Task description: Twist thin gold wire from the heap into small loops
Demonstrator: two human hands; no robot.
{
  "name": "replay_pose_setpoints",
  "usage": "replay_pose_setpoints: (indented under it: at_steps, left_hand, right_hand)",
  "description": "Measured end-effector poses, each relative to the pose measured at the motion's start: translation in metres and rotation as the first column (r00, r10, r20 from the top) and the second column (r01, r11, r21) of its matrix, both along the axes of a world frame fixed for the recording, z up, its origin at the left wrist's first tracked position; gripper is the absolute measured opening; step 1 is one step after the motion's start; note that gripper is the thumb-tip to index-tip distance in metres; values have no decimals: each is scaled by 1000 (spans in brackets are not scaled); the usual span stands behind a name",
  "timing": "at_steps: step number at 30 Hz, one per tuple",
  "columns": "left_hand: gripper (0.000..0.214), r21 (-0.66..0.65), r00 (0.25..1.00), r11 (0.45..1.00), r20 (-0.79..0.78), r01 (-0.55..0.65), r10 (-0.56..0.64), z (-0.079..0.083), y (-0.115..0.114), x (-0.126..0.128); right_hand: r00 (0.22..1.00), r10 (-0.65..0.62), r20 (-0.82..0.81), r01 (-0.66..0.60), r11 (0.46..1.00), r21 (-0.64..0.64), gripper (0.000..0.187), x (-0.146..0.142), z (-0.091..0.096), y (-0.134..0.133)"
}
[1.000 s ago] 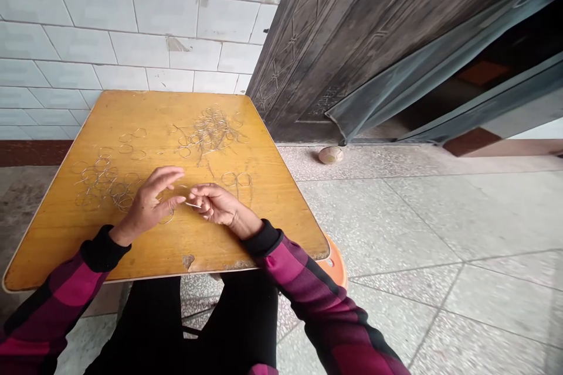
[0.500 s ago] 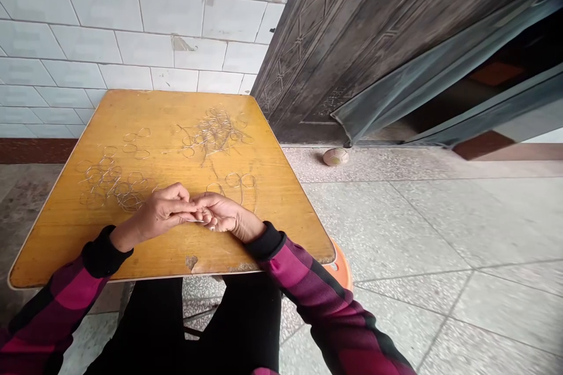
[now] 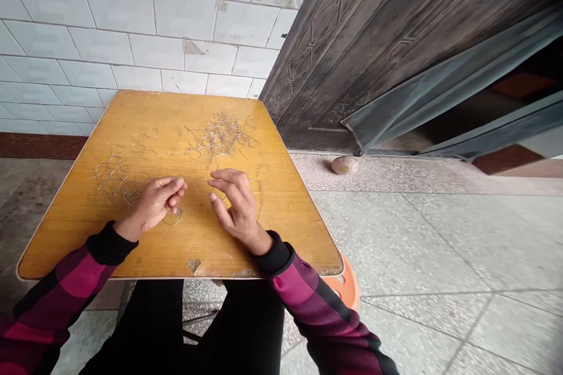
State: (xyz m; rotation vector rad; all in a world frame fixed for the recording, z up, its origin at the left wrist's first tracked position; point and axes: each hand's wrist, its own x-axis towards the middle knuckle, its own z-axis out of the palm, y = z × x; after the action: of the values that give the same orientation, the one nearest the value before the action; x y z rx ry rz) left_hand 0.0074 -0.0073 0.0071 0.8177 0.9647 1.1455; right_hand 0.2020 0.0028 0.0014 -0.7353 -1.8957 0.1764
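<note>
My left hand (image 3: 156, 204) is closed in a pinch above the front half of the wooden table (image 3: 149, 255). A thin bent wire loop (image 3: 173, 223) hangs below its fingers. Across a small gap, my right hand (image 3: 237, 205) is open, fingers spread and thumb apart, holding nothing I can see. Looped wire pieces (image 3: 260, 187) lie partly hidden behind the right hand. Beside and beyond the left hand spreads a loose group of ring-shaped wires (image 3: 118, 176). Farther back sits a denser tangle of wires (image 3: 224, 133).
A white tiled wall (image 3: 127, 17) borders the table's far side. To the right stand a dark carved door (image 3: 321, 70) and a hanging grey-green curtain (image 3: 396, 111). A roundish object (image 3: 345, 165) lies on the floor. An orange stool (image 3: 349, 287) shows under the right corner.
My hands were together, fingers touching; now they are apart. The right hand has opened and moved right, while the left keeps its pinch, the wire loop now showing below it. The view has shifted slightly.
</note>
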Motion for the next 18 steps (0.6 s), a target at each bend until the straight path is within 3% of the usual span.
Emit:
replay_pose_setpoints:
  at_steps: [3,7,13,18]
  left_hand:
    - [34,15,1000,1000,-4,22,-22,0,-2,1]
    - [30,8,988,988,-21,152,-152,-3,-4,0]
    - [24,45,952,958,-135,283,-275,-10,1,-7]
    - [22,-25,912,932,-199,361,-358,-11,3,-8]
  right_hand:
    - [973,-106,204,80,988,132,18,-2,-2,4]
    - [944,-193,269,135,966,219,10,-2,-8,12]
    - [929,-109,353,27,973,228,16,-1,-10,11]
    - [917,-58,395,-17,983,183,18,-2,-9,8]
